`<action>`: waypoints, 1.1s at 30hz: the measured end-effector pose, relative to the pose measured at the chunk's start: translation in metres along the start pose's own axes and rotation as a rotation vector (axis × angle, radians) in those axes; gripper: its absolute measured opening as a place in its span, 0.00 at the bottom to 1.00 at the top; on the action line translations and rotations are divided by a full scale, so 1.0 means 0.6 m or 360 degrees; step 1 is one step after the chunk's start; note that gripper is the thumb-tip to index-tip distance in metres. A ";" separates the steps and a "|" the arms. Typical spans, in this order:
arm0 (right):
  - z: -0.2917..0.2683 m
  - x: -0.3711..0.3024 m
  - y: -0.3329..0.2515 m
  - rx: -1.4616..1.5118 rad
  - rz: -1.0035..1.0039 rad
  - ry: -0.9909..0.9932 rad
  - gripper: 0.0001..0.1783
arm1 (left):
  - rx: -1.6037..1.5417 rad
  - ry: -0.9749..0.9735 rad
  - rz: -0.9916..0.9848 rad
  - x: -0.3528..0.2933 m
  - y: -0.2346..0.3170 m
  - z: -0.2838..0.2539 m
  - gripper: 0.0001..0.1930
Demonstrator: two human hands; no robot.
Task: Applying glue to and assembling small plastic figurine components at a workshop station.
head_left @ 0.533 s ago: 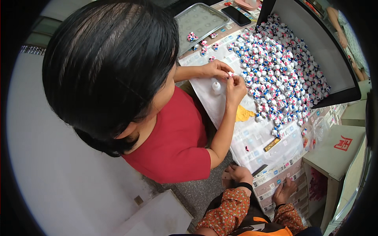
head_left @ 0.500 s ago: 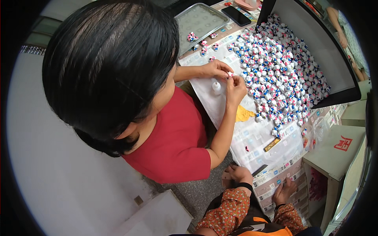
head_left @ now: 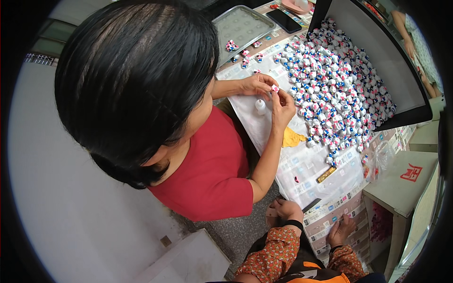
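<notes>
Your left hand, black band at the wrist, sits at the near edge of the table, fingers curled in; can't tell if it's holding anything or just resting. A small black flat item lies just right of it, on the edge of the clear plastic sheet. Your right hand is further right & nearer to you, fingers spread flat on the printed paper sheets covering the table, holding nothing. A short gold-coloured stick lies on the plastic, far side of both hands. Beyond that, a co-worker in a red top leans over the table from the left w/ both hands together, pinching one small white & pink piece between the fingertips. Just beside those hands: a small white bottle, upright; a yellow scrap near the co-worker's forearm. Right of them, a big pile of small white, blue & pink pieces spreads into a black-walled open box. Far side: a metal tray w/ a few loose pieces by its right edge, & a dark phone. Far right: a crumpled clear bag next to a low white cabinet.
</notes>
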State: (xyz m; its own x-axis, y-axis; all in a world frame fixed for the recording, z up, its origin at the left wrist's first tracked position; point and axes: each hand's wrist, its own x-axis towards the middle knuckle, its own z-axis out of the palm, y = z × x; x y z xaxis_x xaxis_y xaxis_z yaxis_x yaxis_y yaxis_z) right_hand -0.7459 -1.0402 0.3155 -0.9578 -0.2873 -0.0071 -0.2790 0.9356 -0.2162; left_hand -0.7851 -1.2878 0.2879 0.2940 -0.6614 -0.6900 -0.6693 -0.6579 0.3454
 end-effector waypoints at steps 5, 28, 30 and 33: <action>0.001 -0.007 0.009 -0.0031 0.0002 -0.0010 0.24 | 0.0064 -0.0011 -0.0016 -0.015 0.010 -0.009 0.23; -0.007 -0.012 0.005 0.0012 0.0005 -0.0003 0.23 | -0.0319 0.0082 -0.0005 0.034 -0.065 0.039 0.21; -0.006 -0.014 0.007 0.0014 0.0003 0.0004 0.23 | -0.0301 0.0094 0.0016 0.031 -0.064 0.038 0.21; -0.004 -0.017 0.010 0.0002 -0.0001 0.0023 0.23 | -0.0248 0.0098 0.0043 0.033 -0.064 0.036 0.21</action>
State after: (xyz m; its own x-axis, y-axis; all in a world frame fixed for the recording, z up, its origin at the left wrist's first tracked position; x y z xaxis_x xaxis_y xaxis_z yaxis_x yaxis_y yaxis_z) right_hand -0.7379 -1.0312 0.3164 -0.9585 -0.2850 0.0068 -0.2796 0.9352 -0.2173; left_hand -0.7683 -1.2678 0.2472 0.3218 -0.6971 -0.6407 -0.5651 -0.6844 0.4608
